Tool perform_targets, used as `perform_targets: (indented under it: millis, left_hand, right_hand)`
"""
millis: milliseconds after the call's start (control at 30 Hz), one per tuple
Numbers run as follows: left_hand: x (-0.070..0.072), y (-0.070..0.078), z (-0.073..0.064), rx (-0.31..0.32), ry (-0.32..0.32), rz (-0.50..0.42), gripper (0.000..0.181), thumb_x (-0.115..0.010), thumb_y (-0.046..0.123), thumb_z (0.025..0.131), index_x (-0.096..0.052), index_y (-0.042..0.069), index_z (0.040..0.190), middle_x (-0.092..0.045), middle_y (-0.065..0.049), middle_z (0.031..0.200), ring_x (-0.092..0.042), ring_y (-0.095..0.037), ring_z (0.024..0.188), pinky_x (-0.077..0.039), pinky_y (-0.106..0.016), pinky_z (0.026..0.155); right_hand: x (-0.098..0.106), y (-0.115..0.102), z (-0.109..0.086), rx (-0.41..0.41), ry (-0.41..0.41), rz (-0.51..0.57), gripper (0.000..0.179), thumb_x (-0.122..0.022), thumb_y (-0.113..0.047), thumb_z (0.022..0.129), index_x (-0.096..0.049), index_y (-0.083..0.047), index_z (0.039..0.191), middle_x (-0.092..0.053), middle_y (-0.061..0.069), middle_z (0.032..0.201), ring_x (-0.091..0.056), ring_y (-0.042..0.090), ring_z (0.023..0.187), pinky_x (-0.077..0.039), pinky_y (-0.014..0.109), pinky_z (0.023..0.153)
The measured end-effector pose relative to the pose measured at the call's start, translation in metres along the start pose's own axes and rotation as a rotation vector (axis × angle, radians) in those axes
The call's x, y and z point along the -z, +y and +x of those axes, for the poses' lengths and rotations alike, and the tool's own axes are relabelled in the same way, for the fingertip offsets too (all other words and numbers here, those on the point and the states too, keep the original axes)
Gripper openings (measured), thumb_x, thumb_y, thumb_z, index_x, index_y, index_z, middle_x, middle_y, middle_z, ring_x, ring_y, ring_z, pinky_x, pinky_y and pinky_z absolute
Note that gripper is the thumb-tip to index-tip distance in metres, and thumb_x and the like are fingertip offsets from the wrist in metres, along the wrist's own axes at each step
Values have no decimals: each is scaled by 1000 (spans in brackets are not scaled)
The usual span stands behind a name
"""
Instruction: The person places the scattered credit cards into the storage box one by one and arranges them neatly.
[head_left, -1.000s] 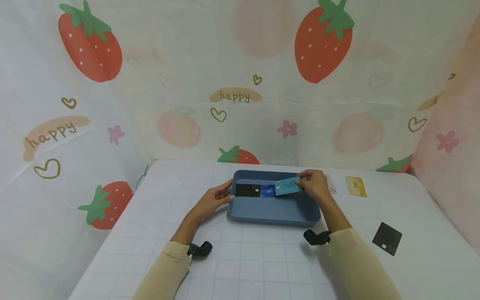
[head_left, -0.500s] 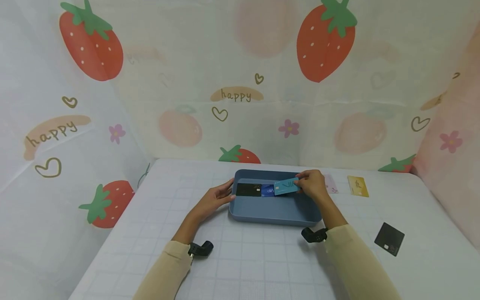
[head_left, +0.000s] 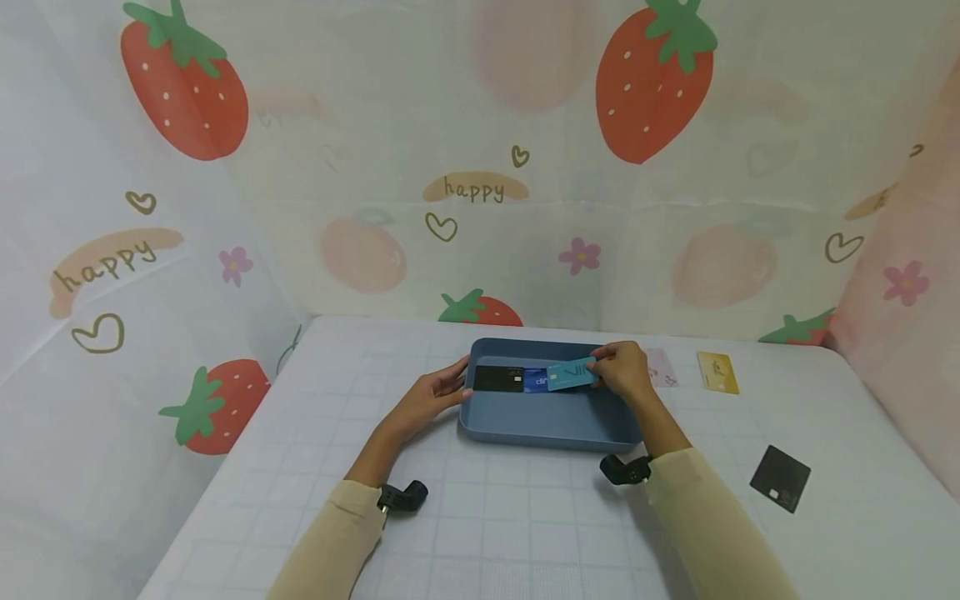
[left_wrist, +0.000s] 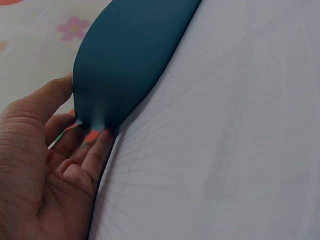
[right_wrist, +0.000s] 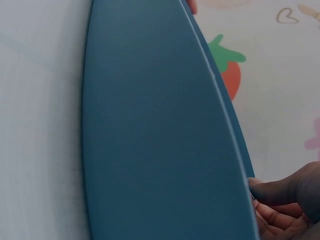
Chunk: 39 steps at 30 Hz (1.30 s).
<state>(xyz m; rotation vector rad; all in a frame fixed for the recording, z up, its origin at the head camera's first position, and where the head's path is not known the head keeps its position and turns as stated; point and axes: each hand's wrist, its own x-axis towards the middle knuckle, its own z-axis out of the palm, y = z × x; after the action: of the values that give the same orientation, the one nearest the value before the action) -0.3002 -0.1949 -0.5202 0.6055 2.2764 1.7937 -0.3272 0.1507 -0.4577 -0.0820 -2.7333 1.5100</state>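
My right hand (head_left: 621, 367) pinches the right end of a light blue card (head_left: 570, 374) between thumb and fingers, over the blue-grey tray (head_left: 540, 421). The card slants slightly, its left end overlapping a dark blue card (head_left: 536, 380) in the tray. A black card (head_left: 498, 378) lies to the left of that one. My left hand (head_left: 427, 402) rests against the tray's left end, thumb toward the front. In the left wrist view, thumb and fingertips touch the tray's outer wall (left_wrist: 130, 55). The tray wall (right_wrist: 155, 120) hides the cards in the right wrist view.
Right of the tray lie a pale pink patterned card (head_left: 662, 367), a gold card (head_left: 717, 372) and, nearer the front, another black card (head_left: 780, 478). A checked white cloth (head_left: 480, 517) covers the table. Strawberry-printed curtains (head_left: 480, 250) stand behind and at both sides.
The light blue card has slid slightly left over the dark blue card, and my right hand with it. My left hand stays at the tray's end. The head view has shifted a little.
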Motion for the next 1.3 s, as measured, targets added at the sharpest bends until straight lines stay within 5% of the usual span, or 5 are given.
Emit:
perform_targets:
  millis: [433, 1300]
  left_hand:
    - [0, 0, 0, 8, 2, 3, 69, -67, 22, 101, -33, 9, 159, -35, -6, 162, -41, -24, 144, -36, -40, 114]
    - [0, -1, 1, 3, 1, -1, 69, -67, 22, 100, -33, 10, 159, -34, -5, 163, -40, -24, 145, -36, -39, 115]
  right_hand:
    - [-2, 2, 1, 14, -4, -64, 25, -71, 3, 90, -68, 16, 111, -72, 27, 93, -69, 18, 56, -60, 30, 57]
    - [2, -6, 0, -39, -133, -284, 43, -70, -14, 95, -60, 16, 124, -66, 32, 116, -68, 18, 61, -53, 26, 60]
